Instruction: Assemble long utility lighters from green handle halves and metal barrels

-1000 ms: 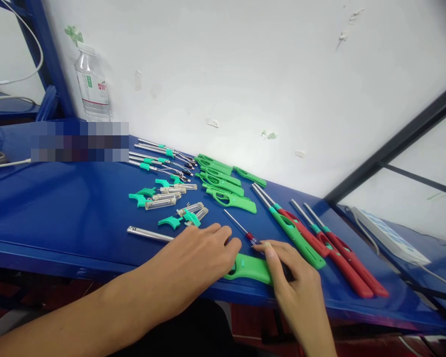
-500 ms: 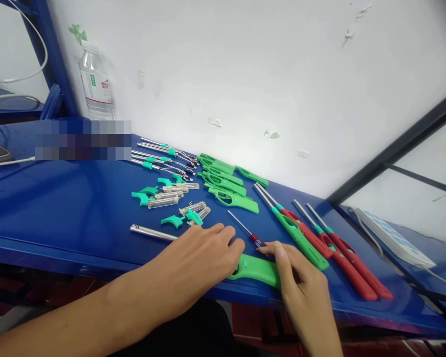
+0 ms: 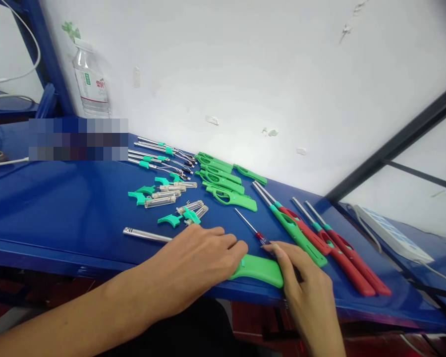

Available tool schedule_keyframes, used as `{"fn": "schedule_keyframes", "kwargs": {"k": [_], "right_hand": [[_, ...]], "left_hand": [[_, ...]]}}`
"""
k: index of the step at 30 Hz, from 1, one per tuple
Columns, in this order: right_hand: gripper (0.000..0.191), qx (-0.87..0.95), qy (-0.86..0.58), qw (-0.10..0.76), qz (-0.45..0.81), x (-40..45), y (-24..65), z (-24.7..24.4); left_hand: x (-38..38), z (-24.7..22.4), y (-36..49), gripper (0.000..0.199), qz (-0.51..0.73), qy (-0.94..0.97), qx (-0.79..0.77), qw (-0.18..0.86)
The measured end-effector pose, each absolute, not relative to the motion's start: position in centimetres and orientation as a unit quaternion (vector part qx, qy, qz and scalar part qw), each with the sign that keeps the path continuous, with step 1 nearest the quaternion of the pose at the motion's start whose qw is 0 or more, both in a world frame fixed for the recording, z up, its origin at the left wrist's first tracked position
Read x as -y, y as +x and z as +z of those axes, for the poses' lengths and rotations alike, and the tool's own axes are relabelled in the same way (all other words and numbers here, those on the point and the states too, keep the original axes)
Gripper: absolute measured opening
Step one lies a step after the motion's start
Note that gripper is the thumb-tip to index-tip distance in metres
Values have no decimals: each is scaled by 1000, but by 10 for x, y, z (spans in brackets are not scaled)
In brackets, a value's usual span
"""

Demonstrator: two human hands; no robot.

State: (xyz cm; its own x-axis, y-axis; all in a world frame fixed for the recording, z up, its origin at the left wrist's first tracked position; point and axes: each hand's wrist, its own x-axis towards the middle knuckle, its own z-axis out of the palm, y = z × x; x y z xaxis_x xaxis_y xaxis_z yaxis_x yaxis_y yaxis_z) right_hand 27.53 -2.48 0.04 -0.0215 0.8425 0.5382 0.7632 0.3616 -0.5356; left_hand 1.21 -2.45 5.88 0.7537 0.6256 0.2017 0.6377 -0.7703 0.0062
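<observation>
My left hand (image 3: 208, 258) is closed over the front of a green gas lighter (image 3: 262, 271) at the table's front edge, hiding its trigger area. The lighter's silver tube (image 3: 144, 234) sticks out leftward from under the hand. In my right hand (image 3: 306, 280), thumb and fingers pinch the dark handle of a small screwdriver (image 3: 259, 236). Its thin shaft points up and left, away from the lighter. The handle's rear end is hidden by my fingers. The right hand is beside the lighter's butt end; whether it touches it I cannot tell.
Behind lie green lighter shells (image 3: 234, 198), clear fuel tanks (image 3: 159, 201), teal triggers (image 3: 169, 220) and metal tubes with wires (image 3: 159, 161). Red lighters (image 3: 351, 270) and another green lighter (image 3: 299, 238) lie to the right. A water bottle (image 3: 91, 84) stands back left by the wall.
The screwdriver and right hand have shifted slightly right. My left hand has slid a little right over the lighter, covering more of its trigger opening. The whole view has moved slightly.
</observation>
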Motion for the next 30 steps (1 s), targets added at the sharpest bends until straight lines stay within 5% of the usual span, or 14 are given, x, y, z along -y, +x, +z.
{"fn": "schedule_keyframes", "kwargs": {"k": [14, 30], "right_hand": [[32, 733, -534, 421, 16, 21, 282, -6], [21, 731, -523, 437, 18, 20, 280, -5]], "left_hand": [[24, 71, 19, 51, -30, -936, 350, 36], [19, 53, 17, 39, -94, -937, 324, 88]]}}
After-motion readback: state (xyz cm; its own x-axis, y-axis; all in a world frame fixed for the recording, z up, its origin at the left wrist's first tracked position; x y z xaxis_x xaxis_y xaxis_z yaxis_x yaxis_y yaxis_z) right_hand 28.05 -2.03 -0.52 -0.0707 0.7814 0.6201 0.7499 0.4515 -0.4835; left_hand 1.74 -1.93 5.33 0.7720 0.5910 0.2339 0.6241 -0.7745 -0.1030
